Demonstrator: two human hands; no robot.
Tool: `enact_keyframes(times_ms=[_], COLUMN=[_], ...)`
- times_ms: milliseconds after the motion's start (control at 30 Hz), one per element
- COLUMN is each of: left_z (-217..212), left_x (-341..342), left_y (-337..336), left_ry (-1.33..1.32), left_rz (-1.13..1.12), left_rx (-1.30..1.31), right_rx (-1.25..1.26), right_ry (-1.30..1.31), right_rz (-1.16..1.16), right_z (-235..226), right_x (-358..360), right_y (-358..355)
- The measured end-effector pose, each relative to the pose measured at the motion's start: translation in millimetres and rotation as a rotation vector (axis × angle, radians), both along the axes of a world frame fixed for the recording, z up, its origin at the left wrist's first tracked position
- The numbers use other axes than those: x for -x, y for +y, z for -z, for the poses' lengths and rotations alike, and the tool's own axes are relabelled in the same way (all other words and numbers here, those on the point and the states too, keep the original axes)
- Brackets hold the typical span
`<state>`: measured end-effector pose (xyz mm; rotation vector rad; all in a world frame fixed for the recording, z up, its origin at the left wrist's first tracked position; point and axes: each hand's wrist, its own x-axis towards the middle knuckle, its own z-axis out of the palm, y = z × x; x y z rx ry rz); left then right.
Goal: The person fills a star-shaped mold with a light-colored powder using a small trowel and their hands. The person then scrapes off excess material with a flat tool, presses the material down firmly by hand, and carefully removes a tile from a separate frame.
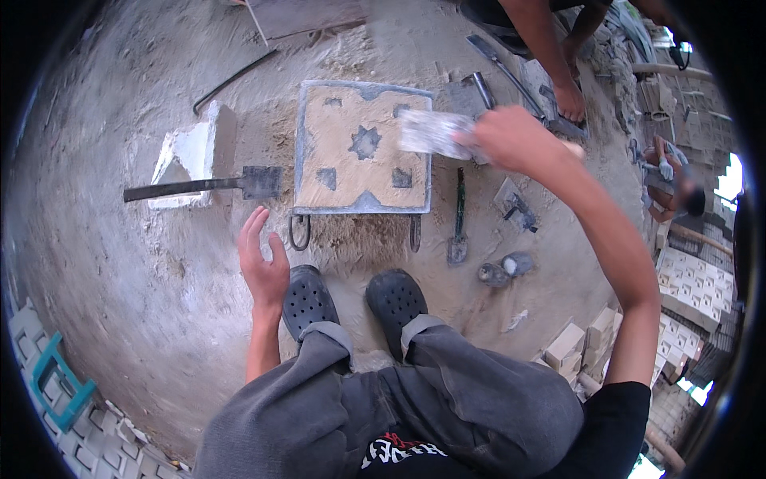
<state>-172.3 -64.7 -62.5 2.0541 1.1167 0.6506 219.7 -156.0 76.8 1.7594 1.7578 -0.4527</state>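
Note:
A square mould (365, 180) lies flat on the ground before me, with a grey rim, sandy fill and dark gaps shaped like a star and small corner figures. My right hand (519, 140) is closed round a flat rectangular trowel (435, 133), blurred by motion, over the mould's right edge. Just off the mould's near left corner hovers my left hand (265, 267), fingers spread and holding nothing. Close to it, a long-handled flat metal tool (262, 182) rests partly across a broken white block (187, 152). Two metal loops (300, 233) stick out from the mould's near side.
Right of the mould lie a green-handled small trowel (457, 249), a small scraper (519, 211) and two small jars (506, 269). A bent rod (231, 82) lies far left. Another person's leg (550, 60) is at top right; block stacks (694, 287) line the right.

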Motion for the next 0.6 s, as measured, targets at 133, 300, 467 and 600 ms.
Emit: enact_keyframes(times_ms=[133, 300, 467, 600], left_z=[0.9, -2.6, -0.7, -0.3], left_x=[-7.8, -2.8, 4.3, -3.7], left_y=[-1.5, 2.1, 4.2, -0.5], left_ry=[-0.032, -0.01, 0.006, -0.016], left_rz=[0.011, 0.001, -0.015, 0.008], left_rx=[0.021, 0.03, 0.022, 0.018], right_rx=[-0.001, 0.1, 0.194, -0.016], right_ry=[0.079, 0.019, -0.184, -0.02], right_rz=[-0.042, 0.049, 0.016, -0.013], right_z=[19.3, 18.7, -0.8, -5.8], right_x=[19.6, -17.3, -47.9, -38.1], right_y=[53.0, 9.1, -12.9, 16.9])
